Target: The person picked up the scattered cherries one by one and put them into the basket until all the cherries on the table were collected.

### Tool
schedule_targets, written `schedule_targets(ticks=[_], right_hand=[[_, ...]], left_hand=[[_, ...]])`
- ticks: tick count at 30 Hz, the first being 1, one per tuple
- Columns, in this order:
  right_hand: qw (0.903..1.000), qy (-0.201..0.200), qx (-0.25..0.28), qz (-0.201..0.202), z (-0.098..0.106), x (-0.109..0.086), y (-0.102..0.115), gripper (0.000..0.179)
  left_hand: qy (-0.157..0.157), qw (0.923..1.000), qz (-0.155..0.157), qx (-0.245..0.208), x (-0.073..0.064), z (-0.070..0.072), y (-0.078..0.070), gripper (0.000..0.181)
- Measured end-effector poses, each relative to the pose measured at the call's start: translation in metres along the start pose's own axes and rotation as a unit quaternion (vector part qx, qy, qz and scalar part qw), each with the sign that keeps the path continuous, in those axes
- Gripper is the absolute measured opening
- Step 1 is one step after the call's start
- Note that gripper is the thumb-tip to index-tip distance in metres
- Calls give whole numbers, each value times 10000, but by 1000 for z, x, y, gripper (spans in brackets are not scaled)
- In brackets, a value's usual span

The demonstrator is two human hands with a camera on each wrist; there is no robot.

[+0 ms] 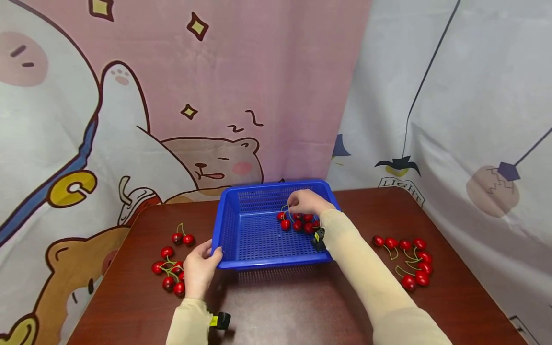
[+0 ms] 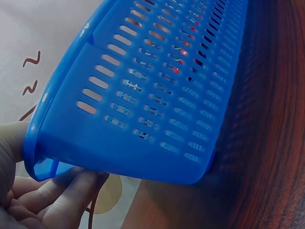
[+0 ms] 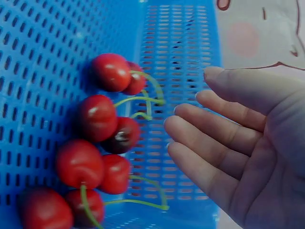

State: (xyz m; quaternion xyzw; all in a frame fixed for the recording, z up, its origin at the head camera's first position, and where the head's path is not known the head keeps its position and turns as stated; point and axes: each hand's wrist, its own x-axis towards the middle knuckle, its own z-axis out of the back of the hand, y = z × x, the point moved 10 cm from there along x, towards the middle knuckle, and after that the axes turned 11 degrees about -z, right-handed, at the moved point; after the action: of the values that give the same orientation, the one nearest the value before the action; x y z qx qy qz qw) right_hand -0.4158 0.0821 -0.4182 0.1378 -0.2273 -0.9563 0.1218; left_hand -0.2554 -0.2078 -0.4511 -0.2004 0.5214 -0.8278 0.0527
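A blue plastic basket (image 1: 258, 263) with slotted walls stands on the table. My left hand (image 1: 200, 268) grips its rim at the near left corner, with the thumb over the edge and fingers (image 2: 71, 198) under it. Over the right part of the basket is my right hand (image 1: 308, 202), its fingers (image 3: 214, 133) extended and the thumb apart, holding nothing. Several red cherries (image 3: 80, 163) with green stems lie in pairs on the basket floor, just beside those fingertips. The sleeve and wrist overlap some of them in the head view.
On the brown wooden table (image 1: 284, 306), several cherries (image 1: 168, 283) lie left of the basket, partly behind the left hand. More cherries (image 1: 422, 278) form a curved cluster at the right. A printed cloth (image 1: 297, 96) hangs behind the table.
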Motion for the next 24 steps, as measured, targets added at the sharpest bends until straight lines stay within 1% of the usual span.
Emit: schedule_targets(ticks=[5,11,14,19,24], right_hand=[[9991,-46,-83,420,13,-11,11,37],[9981,50,58,612,24,-30,16,44],[9967,26,122,799,31,-41,19,47],[9938,-131,217,1081,46,-61,18,51],[9923,-260,196,1194,59,-81,6,57]], left_hand=[[6,10000,16,6,0,0,0,38],[-23,10000,26,81,0,0,1,38],[-9,10000,22,76,-1,0,0,39],[5,10000,13,81,0,0,0,39],[-15,10000,-14,81,0,0,0,38]])
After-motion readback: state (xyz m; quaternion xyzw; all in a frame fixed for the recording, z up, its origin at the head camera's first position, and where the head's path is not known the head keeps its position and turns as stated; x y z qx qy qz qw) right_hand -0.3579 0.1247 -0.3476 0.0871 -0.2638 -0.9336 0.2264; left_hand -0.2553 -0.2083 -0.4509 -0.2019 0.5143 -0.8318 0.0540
